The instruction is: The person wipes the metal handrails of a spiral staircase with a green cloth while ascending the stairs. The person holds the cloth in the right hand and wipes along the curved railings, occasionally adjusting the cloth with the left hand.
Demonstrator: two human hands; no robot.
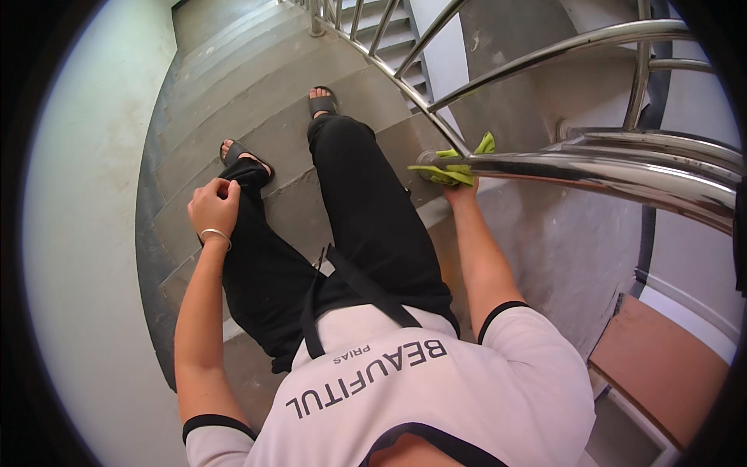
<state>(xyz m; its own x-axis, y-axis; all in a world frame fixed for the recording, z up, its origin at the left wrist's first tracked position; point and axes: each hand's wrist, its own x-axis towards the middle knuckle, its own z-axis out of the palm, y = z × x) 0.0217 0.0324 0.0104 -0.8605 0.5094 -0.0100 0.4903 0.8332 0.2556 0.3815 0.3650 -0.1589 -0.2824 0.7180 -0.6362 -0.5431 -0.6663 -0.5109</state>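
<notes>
A yellow-green cloth point(452, 174) is bunched around the lower end of the stainless-steel stair railing, by a round post base at the stair edge. My right hand point(463, 191) is on the cloth from below; the thick handrail point(613, 172) and the cloth hide most of its fingers. My left hand point(213, 205) hovers at or rests on my black trouser leg point(248, 245), its fingers loosely curled and nothing visible in it. A thin bangle point(216, 236) circles the left wrist.
Concrete steps point(251, 87) run away below my sandalled feet point(322, 102). A pale wall point(99, 204) with a dark skirting band rises on the left. Railing bars point(379, 29) edge the stairwell on the right. A brown panel point(659, 362) stands at lower right.
</notes>
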